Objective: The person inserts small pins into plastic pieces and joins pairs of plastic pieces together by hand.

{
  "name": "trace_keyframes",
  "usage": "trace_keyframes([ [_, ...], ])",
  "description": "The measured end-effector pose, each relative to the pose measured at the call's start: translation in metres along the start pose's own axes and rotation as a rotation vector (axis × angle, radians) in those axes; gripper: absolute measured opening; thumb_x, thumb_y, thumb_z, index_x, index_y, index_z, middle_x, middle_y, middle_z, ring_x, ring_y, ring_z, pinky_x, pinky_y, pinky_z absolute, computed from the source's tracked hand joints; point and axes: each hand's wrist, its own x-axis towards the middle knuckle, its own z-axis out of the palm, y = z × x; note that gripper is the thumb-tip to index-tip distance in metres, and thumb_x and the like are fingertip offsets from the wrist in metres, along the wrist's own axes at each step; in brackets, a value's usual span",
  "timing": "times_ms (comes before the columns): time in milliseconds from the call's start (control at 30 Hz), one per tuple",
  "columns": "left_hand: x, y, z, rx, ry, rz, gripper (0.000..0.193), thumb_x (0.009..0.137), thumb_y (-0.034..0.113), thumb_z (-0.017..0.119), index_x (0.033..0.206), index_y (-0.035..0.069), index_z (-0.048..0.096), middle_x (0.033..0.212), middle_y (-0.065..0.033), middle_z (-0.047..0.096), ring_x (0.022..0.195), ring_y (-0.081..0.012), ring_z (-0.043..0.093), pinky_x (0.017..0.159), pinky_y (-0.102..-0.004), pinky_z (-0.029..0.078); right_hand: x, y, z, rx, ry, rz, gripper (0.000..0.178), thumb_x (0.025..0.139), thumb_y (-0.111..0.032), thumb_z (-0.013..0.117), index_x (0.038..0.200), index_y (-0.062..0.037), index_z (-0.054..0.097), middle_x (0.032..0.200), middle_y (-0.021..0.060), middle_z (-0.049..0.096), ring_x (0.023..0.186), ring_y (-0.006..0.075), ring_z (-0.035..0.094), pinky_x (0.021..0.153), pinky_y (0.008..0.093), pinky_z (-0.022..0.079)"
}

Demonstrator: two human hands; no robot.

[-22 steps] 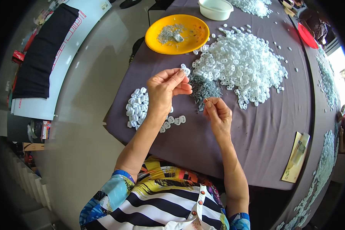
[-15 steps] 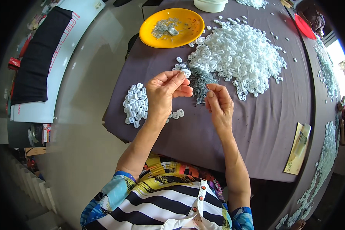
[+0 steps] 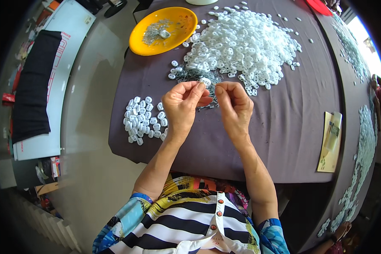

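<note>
My left hand [image 3: 183, 108] pinches a small white oval plastic piece [image 3: 205, 81] between thumb and forefinger. Close to its right, my right hand [image 3: 236, 111] is closed in a pinch; whatever sits between the fingertips is too small to make out. Just beyond both hands lies a heap of thin grey metal pins [image 3: 186, 75]. A large mound of white oval pieces with holes [image 3: 243, 42] spreads behind it. Left of my left forearm, a smaller group of white pieces [image 3: 139, 118] rests near the table's left edge.
A yellow plate [image 3: 184, 34] with more pins stands at the far left of the dark cloth-covered table [image 3: 283, 144]. A card with a clear tube [image 3: 332, 135] lies at the right. Beyond, another surface carries scattered pale pieces [image 3: 364, 131]; another person's hand [image 3: 343, 230] shows at lower right.
My right hand has come up and left toward the left hand. The view has shifted, so the table things sit further left and higher. Both hands stay pinched.
</note>
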Motion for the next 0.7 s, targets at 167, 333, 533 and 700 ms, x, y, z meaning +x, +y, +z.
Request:
trace_keyframes([
  [167, -0.002, -0.001, 0.01, 0.003, -0.031, -0.045, 0.014, 0.081, 0.009, 0.059, 0.084, -0.006, 0.059, 0.07, -0.0108, 0.061, 0.055, -0.0157, 0.061, 0.051, -0.0255, 0.053, 0.015, 0.0, -0.018, 0.391, 0.013, 0.275, 0.016, 0.086, -0.02, 0.053, 0.083, -0.0038, 0.055, 0.058, -0.0047, 0.041, 0.05, 0.0037, 0.033, 0.048, 0.0205, 0.031],
  [333, -0.01, -0.003, 0.018, 0.059, -0.036, -0.078, 0.014, 0.081, 0.009, 0.059, 0.083, -0.005, 0.059, 0.071, -0.0121, 0.062, 0.056, -0.0171, 0.062, 0.05, -0.0261, 0.053, 0.027, 0.006, -0.038, 1.007, -0.036, 0.405, 0.014, 0.087, -0.019, 0.048, 0.088, -0.0055, 0.052, 0.064, -0.0012, 0.042, 0.057, 0.0089, 0.037, 0.055, 0.0241, 0.035],
  [533, -0.013, -0.012, 0.018, 0.047, -0.064, -0.104, 0.012, 0.081, 0.008, 0.058, 0.083, -0.003, 0.058, 0.073, -0.015, 0.063, 0.056, -0.0181, 0.063, 0.05, -0.026, 0.053, 0.044, 0.021, -0.07, 1.433, 0.161, 0.518, 0.007, 0.08, -0.013, 0.058, 0.085, -0.0092, 0.06, 0.075, 0.0025, 0.052, 0.07, 0.0143, 0.048, 0.07, 0.0317, 0.04],
  [700, -0.015, -0.016, 0.021, 0.058, -0.095, -0.118, 0.011, 0.082, 0.009, 0.057, 0.083, -0.002, 0.058, 0.073, -0.0134, 0.063, 0.057, -0.0175, 0.062, 0.051, -0.0256, 0.053, 0.049, 0.032, -0.084, 1.575, 0.083, 0.413, 0.007, 0.08, -0.014, 0.059, 0.086, -0.0108, 0.059, 0.074, 0.0016, 0.052, 0.067, 0.0125, 0.045, 0.066, 0.0306, 0.039],
])
